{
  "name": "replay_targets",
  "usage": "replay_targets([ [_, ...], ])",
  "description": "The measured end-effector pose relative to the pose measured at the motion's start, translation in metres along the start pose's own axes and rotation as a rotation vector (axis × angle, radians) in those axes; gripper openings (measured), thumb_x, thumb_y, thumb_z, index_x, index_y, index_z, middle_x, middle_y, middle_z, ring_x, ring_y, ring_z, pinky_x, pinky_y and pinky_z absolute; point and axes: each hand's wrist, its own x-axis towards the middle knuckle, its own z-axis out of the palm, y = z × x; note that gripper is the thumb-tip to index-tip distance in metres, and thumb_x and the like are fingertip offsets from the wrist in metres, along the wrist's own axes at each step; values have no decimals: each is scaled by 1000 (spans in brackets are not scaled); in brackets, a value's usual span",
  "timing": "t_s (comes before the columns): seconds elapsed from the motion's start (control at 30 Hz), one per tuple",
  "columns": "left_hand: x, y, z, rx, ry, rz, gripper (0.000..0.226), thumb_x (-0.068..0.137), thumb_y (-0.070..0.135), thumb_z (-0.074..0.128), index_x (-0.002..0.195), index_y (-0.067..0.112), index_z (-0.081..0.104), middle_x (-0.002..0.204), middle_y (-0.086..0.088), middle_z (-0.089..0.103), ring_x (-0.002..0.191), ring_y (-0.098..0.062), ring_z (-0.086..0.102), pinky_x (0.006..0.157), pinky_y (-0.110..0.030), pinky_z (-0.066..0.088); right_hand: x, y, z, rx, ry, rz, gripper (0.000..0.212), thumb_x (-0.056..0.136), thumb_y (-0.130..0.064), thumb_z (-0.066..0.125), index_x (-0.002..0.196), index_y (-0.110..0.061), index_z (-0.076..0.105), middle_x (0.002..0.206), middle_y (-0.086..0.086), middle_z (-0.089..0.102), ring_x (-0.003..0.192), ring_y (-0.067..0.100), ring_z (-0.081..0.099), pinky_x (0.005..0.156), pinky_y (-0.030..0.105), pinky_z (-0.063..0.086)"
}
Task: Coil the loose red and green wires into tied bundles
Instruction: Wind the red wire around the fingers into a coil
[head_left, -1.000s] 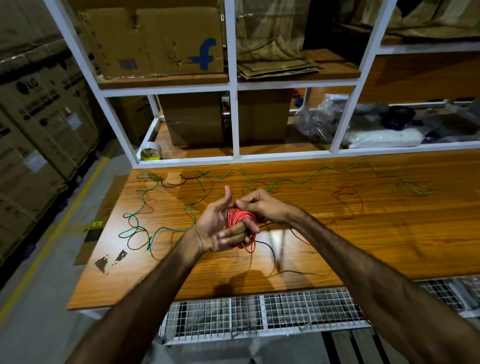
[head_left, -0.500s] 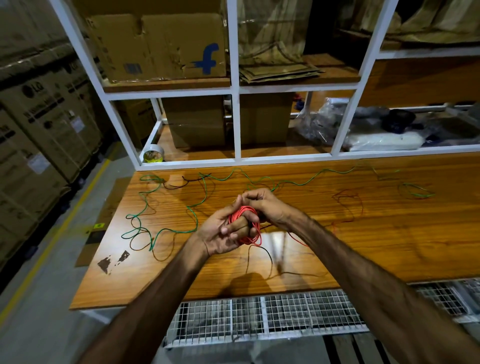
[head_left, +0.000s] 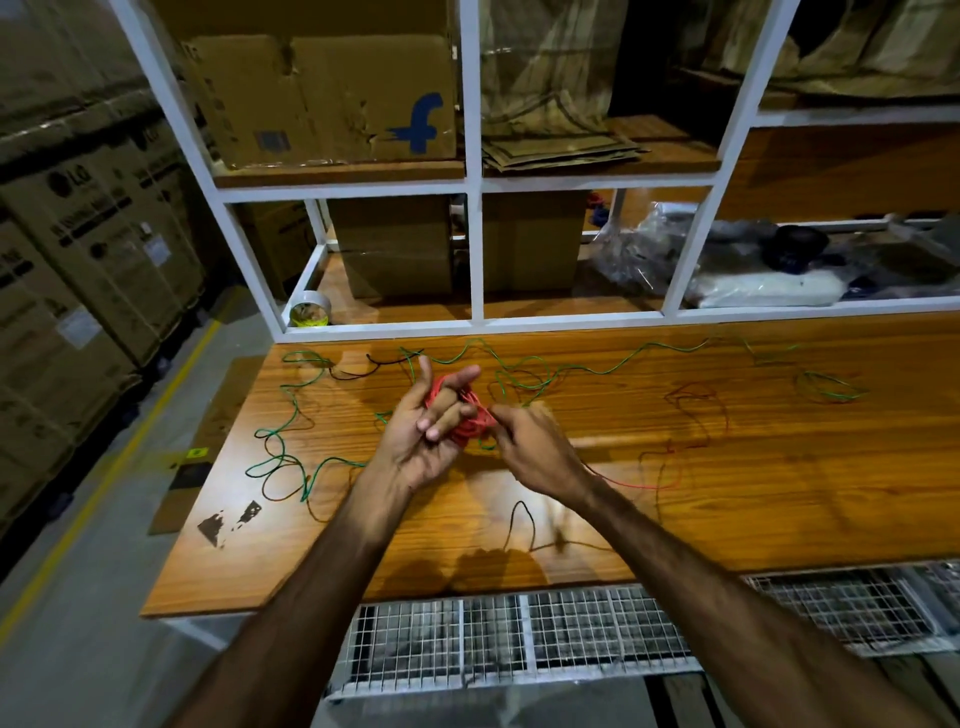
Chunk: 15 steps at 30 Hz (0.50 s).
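Left hand (head_left: 421, 441) grip curled round red coil (head_left: 470, 421); right hand (head_left: 535, 447) grip blurred, unclear.

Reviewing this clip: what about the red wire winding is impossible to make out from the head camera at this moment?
- Right hand: motion-blurred in the head view, so its grip on the wire cannot be told.
- Coiled red wire bundle: largely hidden behind the left hand and its fingers; turns and any tie are unreadable.
- Red wire's free tail: too thin to trace to its end on the wooden table.
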Motion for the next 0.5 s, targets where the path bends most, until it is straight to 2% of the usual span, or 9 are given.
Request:
replay_targets([
  [0.07,7,6,0,56,138,99,63,108,47,33,118,-9,62,38,5,35,34,-6,40,74,-19,54,-5,-9,0,-92,-22,-18,29,108,-42,44,94,-27,64,79,-4,67,71,23,57,64,35,41],
  [0.13,15,5,-3,150,303,170,63,107,48,36,123,-8,59,41,6,34,38,-6,39,72,-20,53,-5,-12,1,-193,-26,-35,30,108,-44,42,93,-27,61,84,4,71,81,31,64,67,38,45],
  [0.23,28,1,-11,331,541,311,60,106,45,43,120,-10,60,46,4,35,45,-11,43,72,-25,52,-5,-12,-3,-256,-25,-31,30,106,-46,45,81,-30,48,84,11,70,84,39,65,65,37,39],
  [0.3,35,-3,-20,555,651,386,53,106,42,47,115,-8,64,46,2,40,46,-14,48,74,-30,53,-6,-10,-5,-301,-28,-55,33,105,-48,47,77,-30,45,83,10,70,84,38,66,65,36,36],
  [0.33,35,-5,-23,716,681,396,49,107,42,48,109,-3,68,45,2,43,46,-15,51,76,-32,53,-6,-11,-6,-311,-29,-73,34,104,-49,48,76,-30,45,82,9,70,83,38,66,65,37,39],
  [0.4,30,-14,-25,1014,658,395,49,106,44,49,81,8,70,45,1,49,46,-17,52,72,-32,54,-3,-11,-9,-307,-37,-97,32,103,-51,49,78,-32,53,81,9,70,81,37,66,64,38,46],
  [0.43,27,-20,-25,1131,625,398,53,105,46,51,67,11,63,45,0,49,44,-15,48,63,-29,51,0,-9,-10,-307,-44,-111,32,102,-53,49,82,-31,59,80,8,70,80,36,66,64,38,48],
  [0.5,22,-29,-21,1306,589,406,57,103,47,54,55,16,51,47,-1,43,42,-13,38,45,-24,36,6,-6,-13,-303,-65,-149,32,100,-55,50,87,-30,65,75,4,70,74,33,67,62,38,50],
])
